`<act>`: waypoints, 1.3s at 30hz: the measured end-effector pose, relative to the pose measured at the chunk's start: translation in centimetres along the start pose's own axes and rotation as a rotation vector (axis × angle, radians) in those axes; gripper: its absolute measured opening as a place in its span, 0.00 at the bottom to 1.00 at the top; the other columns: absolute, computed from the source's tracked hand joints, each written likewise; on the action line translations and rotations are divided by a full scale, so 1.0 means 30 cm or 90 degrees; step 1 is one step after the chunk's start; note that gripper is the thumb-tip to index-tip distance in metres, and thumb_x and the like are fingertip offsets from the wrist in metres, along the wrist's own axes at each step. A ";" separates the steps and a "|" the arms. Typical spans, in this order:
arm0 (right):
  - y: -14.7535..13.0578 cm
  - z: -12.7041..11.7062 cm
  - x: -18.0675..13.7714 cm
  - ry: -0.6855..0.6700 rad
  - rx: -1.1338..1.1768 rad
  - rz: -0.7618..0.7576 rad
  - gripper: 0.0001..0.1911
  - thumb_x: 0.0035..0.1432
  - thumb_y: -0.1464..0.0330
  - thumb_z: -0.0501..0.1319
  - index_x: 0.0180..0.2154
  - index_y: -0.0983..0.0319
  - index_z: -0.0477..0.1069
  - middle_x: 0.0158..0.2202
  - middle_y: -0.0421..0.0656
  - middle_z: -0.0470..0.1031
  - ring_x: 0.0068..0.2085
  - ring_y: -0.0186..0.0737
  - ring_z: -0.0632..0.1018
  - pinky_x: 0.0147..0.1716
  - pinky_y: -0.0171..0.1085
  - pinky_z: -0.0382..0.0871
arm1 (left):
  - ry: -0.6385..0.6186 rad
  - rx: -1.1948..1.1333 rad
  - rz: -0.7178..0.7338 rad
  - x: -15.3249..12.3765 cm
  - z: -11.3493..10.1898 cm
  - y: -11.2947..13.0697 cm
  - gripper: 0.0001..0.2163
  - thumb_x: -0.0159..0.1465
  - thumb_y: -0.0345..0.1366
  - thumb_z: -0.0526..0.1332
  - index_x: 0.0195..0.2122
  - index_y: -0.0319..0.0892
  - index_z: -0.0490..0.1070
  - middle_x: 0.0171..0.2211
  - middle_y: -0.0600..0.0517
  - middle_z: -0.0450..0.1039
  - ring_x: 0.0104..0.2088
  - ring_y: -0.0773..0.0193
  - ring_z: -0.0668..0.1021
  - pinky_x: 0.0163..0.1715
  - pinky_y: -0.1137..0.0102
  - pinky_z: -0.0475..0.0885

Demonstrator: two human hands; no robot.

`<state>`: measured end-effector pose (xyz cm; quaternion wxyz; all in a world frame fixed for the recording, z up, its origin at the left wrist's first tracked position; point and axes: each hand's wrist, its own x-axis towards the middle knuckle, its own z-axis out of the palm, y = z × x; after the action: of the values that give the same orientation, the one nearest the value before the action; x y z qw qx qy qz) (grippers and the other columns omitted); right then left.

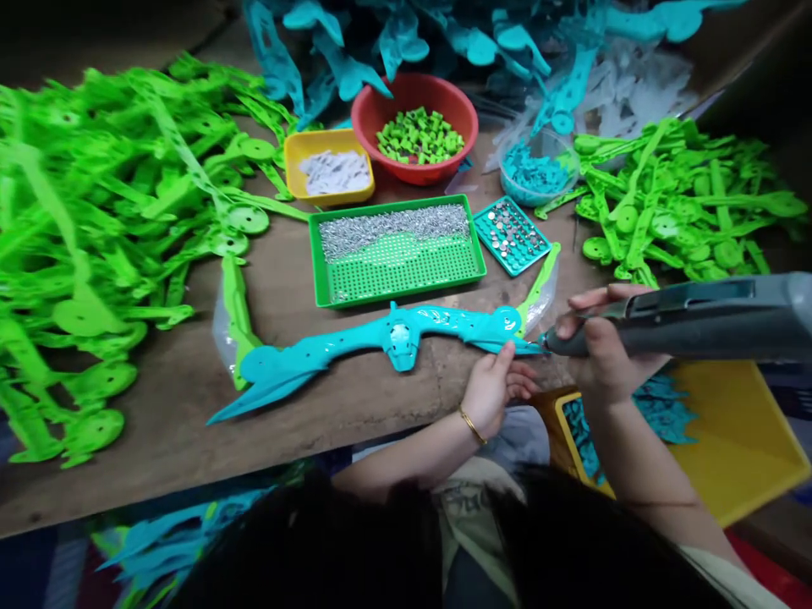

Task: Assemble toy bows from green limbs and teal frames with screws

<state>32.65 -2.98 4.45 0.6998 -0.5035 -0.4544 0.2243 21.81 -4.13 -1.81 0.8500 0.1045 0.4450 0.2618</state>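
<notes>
A blue plastic toy bow lies across the table, with a green limb at each end and clear film on both limbs. My left hand, a gold bangle on its wrist, pinches the bow's right end, thumb on top and fingers curled beneath. In my right hand is a grey electric screwdriver, held sideways. Its tip points left, right by the bow's right end; whether it touches a screw there is too small to tell.
Behind the bow sit a green tray of screws, a small blue tray of round metal pieces, a red bowl, a yellow dish and a clear tub. Green parts heap both sides. A yellow bin stands lower right.
</notes>
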 end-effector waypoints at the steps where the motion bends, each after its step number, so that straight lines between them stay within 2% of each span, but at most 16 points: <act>1: 0.005 -0.010 -0.022 0.006 0.004 -0.004 0.16 0.52 0.62 0.67 0.43 0.52 0.69 0.34 0.36 0.76 0.22 0.32 0.75 0.21 0.36 0.73 | 0.002 0.001 0.000 0.000 0.001 0.001 0.20 0.60 0.51 0.63 0.28 0.36 0.67 0.22 0.51 0.74 0.17 0.71 0.74 0.16 0.78 0.64; 6: 0.058 -0.032 -0.065 0.008 0.009 -0.041 0.18 0.52 0.63 0.67 0.44 0.52 0.67 0.36 0.35 0.75 0.23 0.32 0.75 0.23 0.36 0.74 | 0.004 -0.007 -0.002 0.001 0.004 0.005 0.17 0.63 0.47 0.61 0.29 0.37 0.67 0.21 0.52 0.73 0.16 0.72 0.73 0.15 0.79 0.61; 14: 0.138 -0.040 -0.068 -0.034 0.009 -0.006 0.19 0.51 0.64 0.68 0.45 0.52 0.66 0.29 0.33 0.73 0.23 0.33 0.74 0.27 0.38 0.73 | 0.013 -0.004 -0.007 0.009 0.001 0.004 0.18 0.58 0.49 0.65 0.29 0.37 0.67 0.18 0.54 0.71 0.14 0.74 0.70 0.14 0.79 0.56; 20: 0.108 -0.005 -0.041 -0.020 -0.034 0.016 0.17 0.49 0.64 0.69 0.42 0.56 0.69 0.25 0.33 0.72 0.23 0.34 0.75 0.23 0.36 0.72 | -0.006 -0.017 -0.034 0.002 -0.004 0.022 0.17 0.61 0.48 0.63 0.29 0.37 0.67 0.15 0.56 0.68 0.12 0.77 0.66 0.13 0.80 0.52; 23: 0.061 0.011 0.000 -0.050 -0.004 0.055 0.16 0.49 0.64 0.70 0.41 0.56 0.70 0.29 0.35 0.76 0.24 0.34 0.76 0.24 0.36 0.73 | -0.017 0.003 -0.055 -0.007 -0.015 0.040 0.17 0.60 0.47 0.64 0.28 0.38 0.65 0.17 0.55 0.70 0.13 0.75 0.69 0.14 0.80 0.57; 26: 0.010 0.040 0.076 -0.069 0.035 0.053 0.16 0.50 0.60 0.69 0.41 0.54 0.71 0.34 0.36 0.77 0.25 0.32 0.77 0.26 0.37 0.75 | 0.001 0.036 -0.028 -0.016 -0.029 0.047 0.17 0.61 0.48 0.64 0.28 0.39 0.63 0.19 0.53 0.72 0.15 0.73 0.72 0.14 0.79 0.60; 29: 0.001 0.109 0.168 -0.086 0.023 0.010 0.17 0.47 0.55 0.70 0.36 0.56 0.72 0.36 0.38 0.77 0.34 0.37 0.80 0.35 0.41 0.77 | 0.018 0.039 0.008 -0.026 -0.045 0.032 0.17 0.60 0.48 0.64 0.29 0.39 0.63 0.19 0.53 0.72 0.15 0.71 0.73 0.14 0.79 0.61; 32: 0.059 0.227 0.247 -0.124 0.003 -0.007 0.17 0.46 0.56 0.71 0.34 0.57 0.73 0.36 0.39 0.76 0.40 0.41 0.80 0.40 0.44 0.77 | 0.033 0.029 0.036 -0.041 -0.063 0.009 0.18 0.59 0.49 0.65 0.29 0.38 0.64 0.19 0.53 0.72 0.15 0.72 0.72 0.14 0.79 0.62; 36: 0.205 0.413 0.307 -0.063 0.024 -0.025 0.17 0.50 0.52 0.66 0.32 0.57 0.70 0.30 0.38 0.74 0.27 0.36 0.77 0.30 0.42 0.77 | 0.040 0.007 0.027 -0.061 -0.093 0.016 0.17 0.60 0.48 0.63 0.29 0.37 0.65 0.20 0.52 0.73 0.16 0.71 0.74 0.15 0.78 0.64; 39: 0.297 0.514 0.314 -0.024 0.018 -0.010 0.19 0.50 0.50 0.65 0.31 0.58 0.68 0.27 0.39 0.71 0.24 0.36 0.75 0.26 0.43 0.76 | -0.041 0.029 -0.094 -0.075 -0.129 0.061 0.16 0.63 0.46 0.61 0.31 0.35 0.68 0.21 0.49 0.74 0.18 0.69 0.76 0.17 0.77 0.68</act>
<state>25.23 15.52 1.45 0.7001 -0.4857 -0.4678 0.2349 16.98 -4.02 -1.72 0.8781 0.0990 0.4301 0.1846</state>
